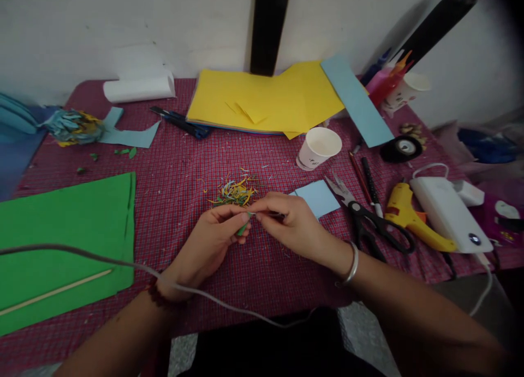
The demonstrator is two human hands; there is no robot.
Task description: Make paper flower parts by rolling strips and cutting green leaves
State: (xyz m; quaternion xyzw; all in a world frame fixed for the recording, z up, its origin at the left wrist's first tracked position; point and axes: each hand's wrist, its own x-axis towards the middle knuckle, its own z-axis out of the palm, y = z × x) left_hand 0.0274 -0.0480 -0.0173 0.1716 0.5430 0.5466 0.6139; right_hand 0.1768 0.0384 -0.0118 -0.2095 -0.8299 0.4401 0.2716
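My left hand [216,232] is closed, pinching a small rolled or folded green piece of paper [243,228] between thumb and fingers. Fingertip to fingertip with it, my right hand [297,220] is also closed in a pinch at the top end of the green piece. Something thin and dark shows under the right fingers, mostly hidden, so its kind is unclear. Just beyond both hands lies a heap of yellow, green and pale blue shreds [234,192]. Light blue paper squares [319,198] lie beside the right hand, partly behind it.
Scissors [360,210], a yellow glue gun [403,208] and a white power bank [448,213] lie at right. A paper cup [319,148] stands before yellow sheets [262,99]. Green sheets [65,219] lie left, with a wooden stick [57,292]. A cable [221,303] crosses my left wrist.
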